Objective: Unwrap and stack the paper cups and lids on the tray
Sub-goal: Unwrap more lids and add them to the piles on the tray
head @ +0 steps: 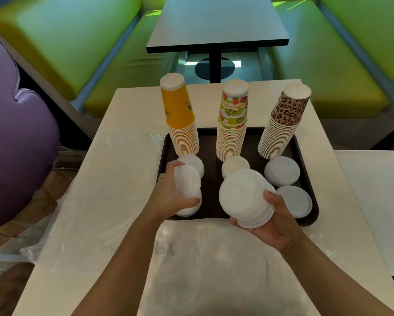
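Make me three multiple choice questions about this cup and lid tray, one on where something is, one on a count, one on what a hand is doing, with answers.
1. Where does the yellow cup stack stand on the tray?
A. far left
B. middle
C. far right

2. How many upside-down cup stacks stand on the tray?
A. two
B. three
C. four

3. What is the right hand doing?
A. lying flat on the table
B. holding a tilted stack of white lids
C. gripping a cup

Answers: 1 A, it stands left of the fruit-print stack and the leopard-print stack. 2 B, those three stacks show. 3 B, its fingers curl around the lids.
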